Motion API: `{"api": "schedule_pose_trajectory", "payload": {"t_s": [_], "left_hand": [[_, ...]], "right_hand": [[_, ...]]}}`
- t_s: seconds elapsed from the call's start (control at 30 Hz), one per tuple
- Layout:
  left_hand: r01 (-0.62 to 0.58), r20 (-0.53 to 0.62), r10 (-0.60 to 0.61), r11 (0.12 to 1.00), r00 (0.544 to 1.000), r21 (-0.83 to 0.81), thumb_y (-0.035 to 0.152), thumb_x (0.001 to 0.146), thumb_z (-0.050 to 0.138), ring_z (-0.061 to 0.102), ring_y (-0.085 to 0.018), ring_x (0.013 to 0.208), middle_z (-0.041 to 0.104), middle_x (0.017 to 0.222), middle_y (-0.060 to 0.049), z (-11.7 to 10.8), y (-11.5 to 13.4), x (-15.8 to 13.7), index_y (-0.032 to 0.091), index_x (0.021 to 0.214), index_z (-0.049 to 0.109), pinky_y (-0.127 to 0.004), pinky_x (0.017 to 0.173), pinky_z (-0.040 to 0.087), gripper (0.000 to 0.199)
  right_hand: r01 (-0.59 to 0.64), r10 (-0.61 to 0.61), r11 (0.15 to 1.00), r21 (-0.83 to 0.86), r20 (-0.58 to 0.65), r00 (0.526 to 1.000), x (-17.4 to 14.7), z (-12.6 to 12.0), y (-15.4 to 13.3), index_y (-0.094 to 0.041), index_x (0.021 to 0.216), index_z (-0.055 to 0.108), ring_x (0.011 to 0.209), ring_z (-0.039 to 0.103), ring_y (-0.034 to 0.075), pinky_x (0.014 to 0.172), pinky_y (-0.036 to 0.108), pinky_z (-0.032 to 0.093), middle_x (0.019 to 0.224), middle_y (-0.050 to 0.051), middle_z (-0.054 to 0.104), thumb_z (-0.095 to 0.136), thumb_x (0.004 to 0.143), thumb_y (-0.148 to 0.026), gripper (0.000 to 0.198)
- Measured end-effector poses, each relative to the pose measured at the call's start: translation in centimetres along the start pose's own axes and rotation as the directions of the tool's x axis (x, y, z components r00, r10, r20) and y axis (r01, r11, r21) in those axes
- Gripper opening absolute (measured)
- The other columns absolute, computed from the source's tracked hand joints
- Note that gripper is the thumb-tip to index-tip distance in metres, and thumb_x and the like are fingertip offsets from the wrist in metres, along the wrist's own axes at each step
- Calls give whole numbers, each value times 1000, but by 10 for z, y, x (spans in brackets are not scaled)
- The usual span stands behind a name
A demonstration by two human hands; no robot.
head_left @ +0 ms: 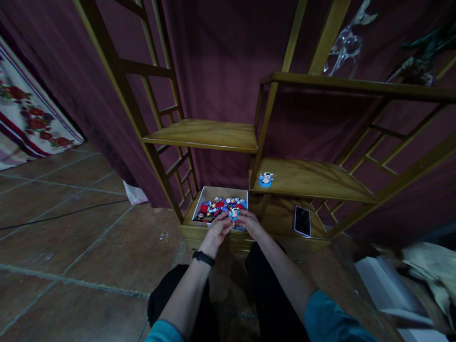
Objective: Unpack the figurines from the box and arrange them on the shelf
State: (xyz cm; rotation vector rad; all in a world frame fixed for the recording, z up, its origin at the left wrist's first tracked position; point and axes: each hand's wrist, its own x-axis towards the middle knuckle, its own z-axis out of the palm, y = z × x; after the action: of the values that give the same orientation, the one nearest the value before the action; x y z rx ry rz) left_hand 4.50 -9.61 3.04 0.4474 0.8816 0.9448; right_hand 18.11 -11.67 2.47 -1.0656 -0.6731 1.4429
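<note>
Both of my hands meet at a small blue-and-white figurine (234,214), held in front of a cardboard box. My left hand (221,228) has its fingers closed on the figurine's left side, and my right hand (250,222) pinches it from the right. Behind them, the white-walled box (227,192) stands on the low shelf, filled with several colourful figurines (214,207) in red, purple, black and white. A similar figurine on a blue base (265,180) stands upright on the shelf to the right. My fingers partly cover the held one.
The wooden shelf unit (206,134) has boards at several heights. A phone (302,221) lies on the low shelf at right. Glass ornament (347,45) stands on the upper right board. White boxes (392,287) lie on the floor at right; a cable (64,214) crosses the tiles.
</note>
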Motion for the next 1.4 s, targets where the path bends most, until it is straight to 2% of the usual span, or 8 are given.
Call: {"api": "schedule_pose_trajectory", "payload": {"t_s": [0.2,0.5,0.73,0.97,1.23,1.4], "left_hand": [[-10,-6,10,999,1000,31,-1,71,59,62,-9,58,64,71,-4,0,1,-2,14,89,62,-26,64,54,23],[-47,1,47,996,999,71,0,71,59,59,-7,55,62,67,-1,-1,2,-1,17,95,64,-21,60,52,30],[-38,-40,39,999,998,27,2,72,62,58,-6,51,61,64,-1,-2,1,4,15,92,63,-19,55,51,25],[-43,-59,42,999,997,-17,5,73,63,60,-8,52,61,61,-1,-1,1,5,13,82,59,-17,52,50,12],[-54,-6,54,999,999,-10,6,75,60,61,-9,55,61,61,-2,1,2,0,12,76,58,-17,53,50,6],[-76,22,76,997,997,7,0,70,63,62,-9,59,64,67,-4,0,3,-5,11,80,61,-20,61,52,15]], "right_hand": [[-9,9,999,-40,-15,1000,-2,2,-3,-19,86,64,62,61,12,66,27,49,76,1,67,71,54,-22,33],[11,-8,998,-69,46,999,-1,-4,-2,-24,96,65,67,60,11,68,25,49,80,-2,65,71,54,-22,42],[-26,24,999,-31,-47,999,2,-1,1,-20,86,65,57,58,10,62,26,51,68,-2,64,73,54,-23,33],[-56,55,998,-17,-65,996,-1,0,-3,-18,87,64,55,59,11,60,27,52,61,-1,63,72,59,-26,30],[-58,57,998,-14,-65,996,0,-2,-1,-17,88,63,56,59,11,62,27,52,62,0,63,72,60,-27,31],[-52,52,999,5,-48,997,-1,-2,-2,-18,87,64,58,60,12,61,27,51,64,0,64,71,59,-26,31]]}}
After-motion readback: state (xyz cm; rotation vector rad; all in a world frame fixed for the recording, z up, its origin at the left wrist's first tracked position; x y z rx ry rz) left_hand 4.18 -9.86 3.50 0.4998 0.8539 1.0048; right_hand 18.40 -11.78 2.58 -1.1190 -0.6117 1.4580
